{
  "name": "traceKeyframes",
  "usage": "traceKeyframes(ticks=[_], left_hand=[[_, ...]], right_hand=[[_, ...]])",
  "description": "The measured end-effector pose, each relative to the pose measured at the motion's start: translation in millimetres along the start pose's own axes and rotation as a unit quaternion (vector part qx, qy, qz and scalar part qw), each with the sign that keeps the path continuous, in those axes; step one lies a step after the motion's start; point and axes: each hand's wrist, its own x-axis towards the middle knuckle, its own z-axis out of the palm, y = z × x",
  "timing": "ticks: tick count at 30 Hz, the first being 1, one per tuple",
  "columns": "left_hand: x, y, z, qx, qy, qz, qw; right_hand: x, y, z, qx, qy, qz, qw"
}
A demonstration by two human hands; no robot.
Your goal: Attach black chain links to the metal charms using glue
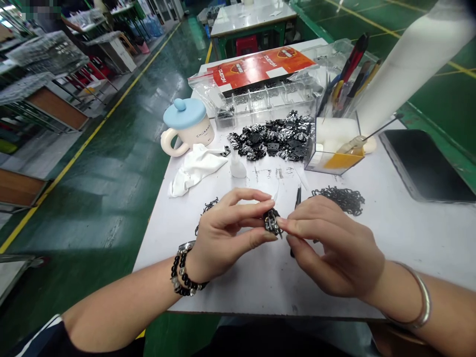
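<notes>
Left hand (223, 233), beaded bracelet at the wrist, and right hand (334, 248), silver bangle at the wrist: fingertips of both pinched closed on one small black-and-silver metal part (272, 221), held just above the white table (260, 282) at its near middle. Black tweezers (298, 197), partly hidden behind the right hand. Loose black links (342, 199) to the right; a few more (208, 206) behind the left hand. White cloth (195, 168); small white bottle (237, 166). Cream mug with blue lid (186, 126), lettering beginning "CHI", the rest unclear. Heap of black parts (275, 136). Clear box of pens (334, 144). Bagged orange card (260, 67), printed "CUSTOM".
</notes>
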Motion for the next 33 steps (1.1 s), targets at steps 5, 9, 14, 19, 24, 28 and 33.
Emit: traceKeyframes(ticks=[5,9,14,19,24,28,33], left_hand=[[1.8,2.7,1.7,0.0,0.039,-0.059,0.997],[0.1,5.5,5.4,-0.043,0.078,-0.13,0.988],[-1.5,7.5,7.3,-0.049,0.1,-0.158,0.981],[0.1,5.2,5.9,-0.055,0.109,-0.172,0.977],[1.8,2.4,3.6,-0.057,0.104,-0.188,0.975],[2.6,2.0,2.6,-0.07,0.097,-0.198,0.973],[5.2,2.4,1.9,-0.097,0.099,-0.227,0.964]], right_hand=[[-6.1,2.4,4.1,-0.098,0.001,-0.032,0.995],[-8.4,5.5,7.5,-0.181,-0.012,-0.049,0.982],[-7.9,7.3,9.3,-0.24,-0.024,-0.064,0.968],[-8.2,6.6,8.1,-0.186,-0.045,-0.048,0.98],[-3.9,7.5,1.3,-0.074,-0.065,0.025,0.995],[1.7,8.9,-7.6,-0.025,-0.102,0.052,0.993],[9.9,7.7,-21.1,0.001,-0.097,0.077,0.992]])
